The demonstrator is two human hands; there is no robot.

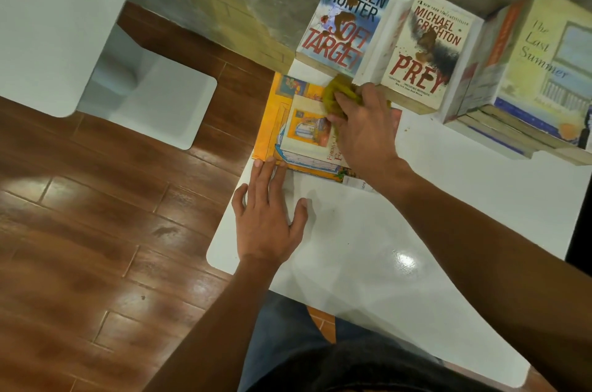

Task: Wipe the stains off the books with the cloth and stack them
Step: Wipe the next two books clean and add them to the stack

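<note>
**Now wiping the orange book**

Right hand (362,132) clutches the crumpled yellow-green cloth (336,93) on the orange-covered paperback book (304,132), at the white table's (352,247) left edge, long axis running near-to-far. Left hand (269,215) lies flat, fingers straight, fingertips touching the book's near edge.

Left hand (267,218) flat, fingers spread; right hand (362,129) reaching forward, fingers curled, gripping.

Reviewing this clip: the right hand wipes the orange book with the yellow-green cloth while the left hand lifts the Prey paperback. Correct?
Not quite. In the head view the left hand lies flat on the white table, fingertips at the orange book. The Prey paperback sits untouched. The right hand does wipe with the yellow-green cloth.
</note>
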